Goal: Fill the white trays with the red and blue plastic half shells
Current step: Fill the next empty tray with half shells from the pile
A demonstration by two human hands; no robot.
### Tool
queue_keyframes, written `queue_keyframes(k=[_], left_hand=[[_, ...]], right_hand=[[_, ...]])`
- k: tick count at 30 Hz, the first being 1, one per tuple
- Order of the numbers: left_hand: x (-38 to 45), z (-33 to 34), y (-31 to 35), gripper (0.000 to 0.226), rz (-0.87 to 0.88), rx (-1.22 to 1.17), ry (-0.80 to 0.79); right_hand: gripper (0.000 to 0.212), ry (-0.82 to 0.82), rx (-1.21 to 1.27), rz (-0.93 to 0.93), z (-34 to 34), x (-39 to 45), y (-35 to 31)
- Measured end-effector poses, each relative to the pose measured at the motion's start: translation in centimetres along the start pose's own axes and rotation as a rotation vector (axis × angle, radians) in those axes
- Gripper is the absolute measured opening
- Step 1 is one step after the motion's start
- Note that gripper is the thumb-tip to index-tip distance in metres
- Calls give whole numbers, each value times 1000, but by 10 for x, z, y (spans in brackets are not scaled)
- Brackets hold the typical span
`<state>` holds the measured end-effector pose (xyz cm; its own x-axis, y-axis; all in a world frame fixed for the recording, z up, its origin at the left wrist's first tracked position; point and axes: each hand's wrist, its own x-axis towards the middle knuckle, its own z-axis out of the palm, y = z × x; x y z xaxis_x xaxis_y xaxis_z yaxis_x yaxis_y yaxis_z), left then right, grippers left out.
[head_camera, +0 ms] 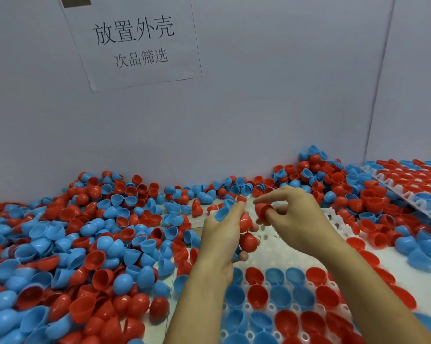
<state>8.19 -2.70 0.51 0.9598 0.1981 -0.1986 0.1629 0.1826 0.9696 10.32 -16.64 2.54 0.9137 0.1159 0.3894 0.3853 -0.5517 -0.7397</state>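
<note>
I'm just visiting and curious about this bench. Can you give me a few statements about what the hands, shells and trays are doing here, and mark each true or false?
1. The right hand pinches a red shell. True.
2. The left hand is empty. False: it holds several shells, red and blue.
3. The white tray under the hands is full. False: its near rows hold shells, but the far cells are bare.
4. Loose shells lie heaped on the left. True.
5. The paper sign lies flat on the table. False: it hangs on the wall.

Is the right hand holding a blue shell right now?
No, the right hand pinches a red half shell above the white tray.
</note>
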Motion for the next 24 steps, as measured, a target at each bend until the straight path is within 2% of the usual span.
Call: queue_keyframes(k=[8, 14, 16, 20, 24], left_hand=[[0, 1, 0, 39, 9, -4, 9], [-2, 2, 1, 49, 0, 6, -4], [-4, 2, 3, 52, -9, 0, -13], [-6, 0, 5, 41, -25, -2, -14], [-7, -1, 5, 35, -30, -9, -21]], right_hand=[[32, -16, 171, -83, -7, -5, -11], [16, 35, 428, -79, -23, -8, -18], [21, 77, 455, -93, -25, -10, -21], [40, 130, 409, -129, -23, -11, -24], [69, 58, 342, -119, -21, -10, -23]])
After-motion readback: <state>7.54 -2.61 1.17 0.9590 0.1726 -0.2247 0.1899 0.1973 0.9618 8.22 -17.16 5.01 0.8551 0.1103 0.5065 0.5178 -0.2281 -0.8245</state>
